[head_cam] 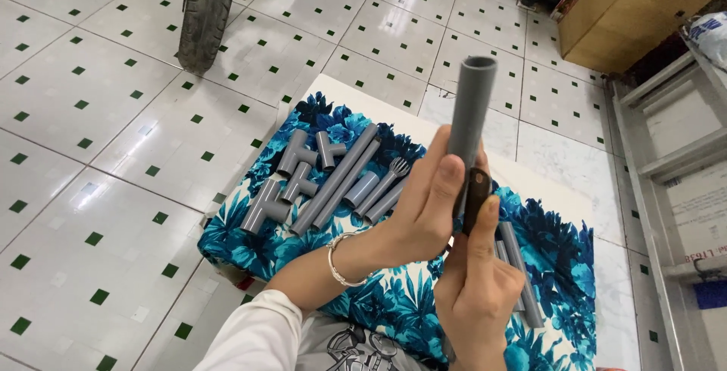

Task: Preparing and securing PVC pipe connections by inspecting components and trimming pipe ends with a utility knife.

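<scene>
While the left hand (424, 212) wraps around a grey pipe (469, 113) and holds it upright, the right hand (477, 280) closes on a dark tool (475, 197) pressed against the pipe's lower side, seemingly steadied for work there. Just left of the grip, tee fittings (291, 178) and spare pipes (337, 178) lie within reach on a blue floral cloth (394, 295); well beyond stands a tyre (204, 11).

Left hand (424, 212) grips upright grey plastic pipe (469, 106); right hand (477, 280) presses dark brown tool (475, 197) against it; grey pipe fittings (303, 178) left on blue floral cloth (379, 295).
</scene>
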